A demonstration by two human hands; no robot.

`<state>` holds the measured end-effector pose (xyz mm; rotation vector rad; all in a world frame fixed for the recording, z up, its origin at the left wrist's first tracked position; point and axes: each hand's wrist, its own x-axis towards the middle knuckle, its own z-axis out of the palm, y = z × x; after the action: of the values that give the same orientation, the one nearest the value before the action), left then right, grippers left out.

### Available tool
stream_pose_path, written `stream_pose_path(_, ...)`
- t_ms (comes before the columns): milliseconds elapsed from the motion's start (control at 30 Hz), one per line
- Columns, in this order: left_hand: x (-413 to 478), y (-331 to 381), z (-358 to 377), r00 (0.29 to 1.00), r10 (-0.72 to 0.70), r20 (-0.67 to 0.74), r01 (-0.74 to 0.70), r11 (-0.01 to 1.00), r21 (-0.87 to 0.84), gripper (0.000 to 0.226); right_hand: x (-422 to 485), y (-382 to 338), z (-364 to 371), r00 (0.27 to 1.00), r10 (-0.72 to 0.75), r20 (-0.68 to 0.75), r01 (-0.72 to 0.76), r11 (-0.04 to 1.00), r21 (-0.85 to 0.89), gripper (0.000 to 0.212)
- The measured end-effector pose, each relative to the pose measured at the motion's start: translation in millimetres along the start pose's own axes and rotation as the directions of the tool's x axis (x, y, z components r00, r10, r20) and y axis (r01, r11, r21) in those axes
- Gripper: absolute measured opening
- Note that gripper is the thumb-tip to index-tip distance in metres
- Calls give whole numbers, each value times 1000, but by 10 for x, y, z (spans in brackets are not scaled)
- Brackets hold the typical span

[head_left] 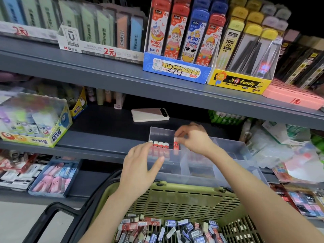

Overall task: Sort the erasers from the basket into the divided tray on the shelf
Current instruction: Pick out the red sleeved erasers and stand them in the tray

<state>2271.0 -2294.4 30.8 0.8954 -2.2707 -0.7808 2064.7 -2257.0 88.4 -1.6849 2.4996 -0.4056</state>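
Pinched between the thumb and fingertips of the person's right hand (194, 139), a small red-and-white eraser (175, 146) stood upright in the leftmost compartment of a clear plastic divided tray (231, 146), just beside a row of four matching erasers (158, 145) already lined up there. The left hand (140, 165), fingers straight and slightly spread, rested against the tray's front left wall and gripped nothing. The tray sat on a dark grey metal shelf (98, 146), with a pale slab-shaped device (149, 114) lying behind it and a yellow box of glue sticks (35, 123) well off to the left. Below the forearms, an olive-green slotted plastic basket (184, 195) held a jumble of wrapped erasers (166, 228) in red, blue and white.
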Motion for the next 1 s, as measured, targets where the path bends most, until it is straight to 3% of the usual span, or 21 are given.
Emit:
stream_pose_path(100, -1, -5, 1, 1000, 5, -1, -5, 1000, -7, 57, 54, -11, 38, 995, -20, 99, 36, 985, -167, 17)
stream_pose_path(200, 3, -8, 4, 1000, 8, -5, -8, 1000, -1, 56, 95, -23, 21, 976, -124, 180, 195, 868, -457, 27)
stream_pose_path(267, 0, -7, 3, 1000, 11, -9, -11, 1000, 1, 55, 104, -8, -4, 958, -142, 250, 253, 829, -499, 35)
stream_pose_path(400, 1, -11, 17, 1000, 3, -9, -3, 1000, 11, 56, 43, 57, -11, 959, -150, 239, 246, 859, -450, 40)
stream_pose_path(567, -4, -6, 13, 1000, -14, 6, 14, 1000, 14, 57, -250, 85, -4, 969, -244, -27, 222, 920, -324, 29)
stream_pose_path(667, -9, 0, -2, 999, -23, 37, 22, 1000, 14, 57, -570, 41, -17, 896, -336, -291, 292, 938, -186, 18)
stream_pose_path(767, -6, 29, -18, 998, -31, 52, 30, 999, 18, 53, -1033, -17, 69, 800, -365, -476, 369, 925, -91, 22)
stream_pose_path(833, -36, 80, -35, 999, -35, 22, 34, 999, 9, 51, -1394, -22, 223, 780, -390, -489, 424, 904, -45, 23)
stream_pose_path(900, -124, 141, -71, 997, -29, -76, 27, 999, -23, 44, -1741, 15, 453, 809, -400, -431, 446, 895, 8, 20)
stream_pose_path(1000, -370, 185, -156, 962, 32, -273, -41, 999, -28, 31, -2082, 81, 907, 946, -299, -123, 315, 937, 150, 23)
